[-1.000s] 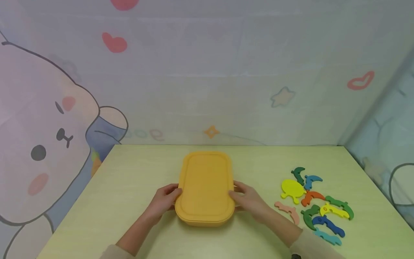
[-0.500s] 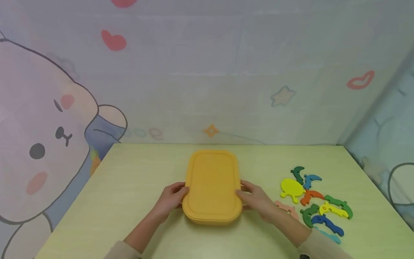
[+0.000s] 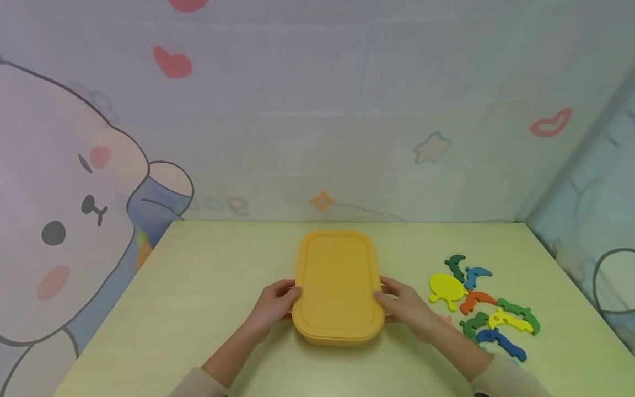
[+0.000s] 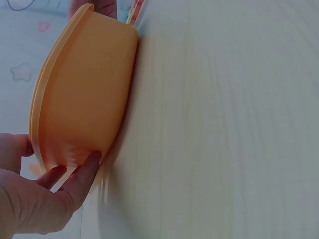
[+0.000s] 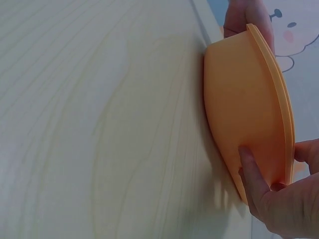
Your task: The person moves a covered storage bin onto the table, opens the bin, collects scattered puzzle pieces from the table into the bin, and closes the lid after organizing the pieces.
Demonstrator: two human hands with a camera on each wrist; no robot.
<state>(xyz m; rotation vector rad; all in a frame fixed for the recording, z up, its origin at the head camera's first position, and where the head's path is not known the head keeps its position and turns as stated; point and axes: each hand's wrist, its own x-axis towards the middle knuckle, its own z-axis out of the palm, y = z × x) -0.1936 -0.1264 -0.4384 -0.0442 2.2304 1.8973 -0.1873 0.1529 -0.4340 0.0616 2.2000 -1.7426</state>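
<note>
A yellow-orange lidded storage box (image 3: 338,284) with rounded corners stands near the middle of the table, its lid on. My left hand (image 3: 273,309) grips its left side, thumb at the lid's edge. On the opposite side my right hand (image 3: 409,310) holds it the same way. In the left wrist view, the fingers (image 4: 82,181) press against the box's side wall (image 4: 94,84) below the rim. The right wrist view has the fingertips (image 5: 245,154) flat on the other wall (image 5: 239,94), close over the table. What the box contains is hidden under the lid.
Several colourful toy pieces lie at the right of the pale wooden table (image 3: 223,259): a yellow round-bodied one (image 3: 446,288), an orange one (image 3: 476,301) and a dark blue one (image 3: 502,342) among them. My right forearm overlaps some. A printed cloth (image 3: 317,110) hangs behind.
Both hands have moved the box to the right across the table, toward the toy pieces. The grip on it stays the same, and my right forearm now covers more of the pieces.
</note>
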